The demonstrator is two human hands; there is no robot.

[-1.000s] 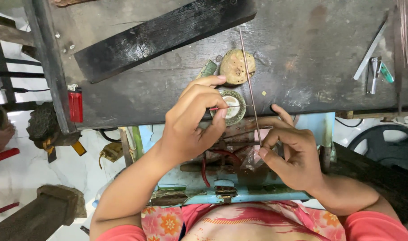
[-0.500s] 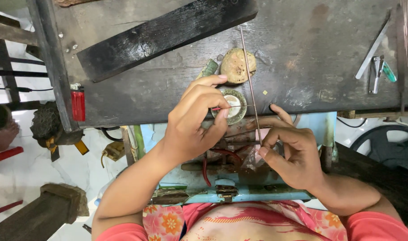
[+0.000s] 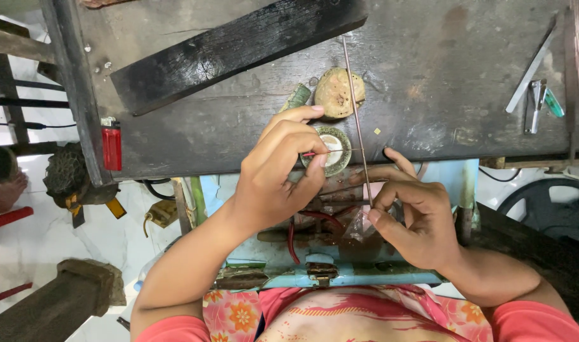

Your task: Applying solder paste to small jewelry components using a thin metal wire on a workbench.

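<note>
— What's the left hand (image 3: 273, 171) doing?

— Its fingers (image 3: 295, 152) pinch a thin stick (image 3: 330, 151) that lies level, its far end reaching across the small round tin (image 3: 328, 150) at the near edge of the table (image 3: 441, 76).

— And the right hand (image 3: 422, 218)?

— Its thumb and forefinger are closed on the lower end of a long thin rod (image 3: 358, 120). The rod runs up and away over the table, passing just right of the tin and across the brownish lump (image 3: 340, 93) behind it. The stick meets the rod near the tin.

— Anything else under that hand?

— A scrap of clear plastic (image 3: 360, 225) sits by the right fingertips; I can't tell if it's held.

— What lies around?

— A dark plank (image 3: 239, 47) lies aslant on the table's far left. A red lighter (image 3: 111, 144) sits at the left edge. Far right, a metal strip (image 3: 531, 66) and a small clipper-like tool (image 3: 535, 104). Below the hands, a pale blue frame (image 3: 340, 272) with red wires (image 3: 314, 218).
</note>
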